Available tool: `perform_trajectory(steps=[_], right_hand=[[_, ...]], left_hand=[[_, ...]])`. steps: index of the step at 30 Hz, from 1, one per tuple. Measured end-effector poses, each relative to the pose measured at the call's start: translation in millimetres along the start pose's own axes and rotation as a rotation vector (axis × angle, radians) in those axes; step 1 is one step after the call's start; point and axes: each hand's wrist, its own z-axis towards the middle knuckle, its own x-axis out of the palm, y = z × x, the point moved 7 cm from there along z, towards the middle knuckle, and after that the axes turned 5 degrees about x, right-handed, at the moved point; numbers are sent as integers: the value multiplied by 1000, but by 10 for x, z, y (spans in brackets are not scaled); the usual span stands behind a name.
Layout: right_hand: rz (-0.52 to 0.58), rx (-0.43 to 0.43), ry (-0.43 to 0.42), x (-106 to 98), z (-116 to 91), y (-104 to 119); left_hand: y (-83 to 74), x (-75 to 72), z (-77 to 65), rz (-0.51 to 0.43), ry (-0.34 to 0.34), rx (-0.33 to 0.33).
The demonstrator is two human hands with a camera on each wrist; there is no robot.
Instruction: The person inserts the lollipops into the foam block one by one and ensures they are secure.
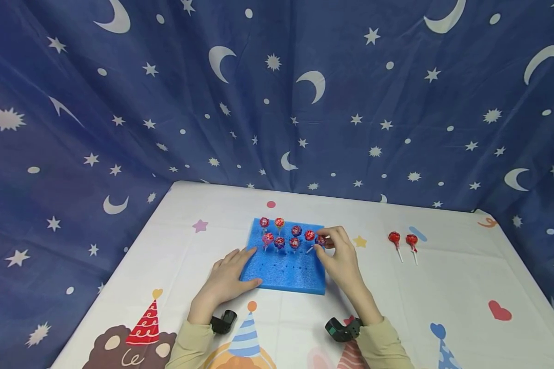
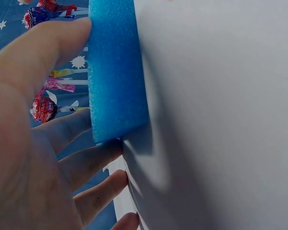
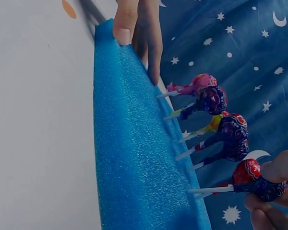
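A blue foam block (image 1: pixel 286 279) lies on the table, with several wrapped lollipops standing in its back half, such as a pink one (image 1: pixel 268 238) and a red one (image 1: pixel 309 234). My left hand (image 1: pixel 228 274) rests at the block's left side, fingers spread, thumb on its front left corner. At the right side, my right hand (image 1: pixel 343 259) pinches a dark-wrapped lollipop (image 3: pixel 271 189) by its candy head between thumb and fingers. That lollipop's white stick (image 3: pixel 218 189) slants toward the foam. Its tip overlaps the block's top in the right wrist view.
Two red lollipops, one on the left (image 1: pixel 394 237) and one on the right (image 1: pixel 412 240), lie on the white printed tablecloth (image 1: pixel 448 277) to the right. Rows of small holes mark the foam's front half. A blue curtain (image 1: pixel 258 128) with moons and stars hangs behind the table.
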Motion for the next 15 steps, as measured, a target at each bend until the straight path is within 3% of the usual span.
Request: perform_trajectory(steps=[15], right_hand=[[3, -2, 10, 15, -25, -13]], left_hand=[[-17, -5, -5, 2, 1, -3]])
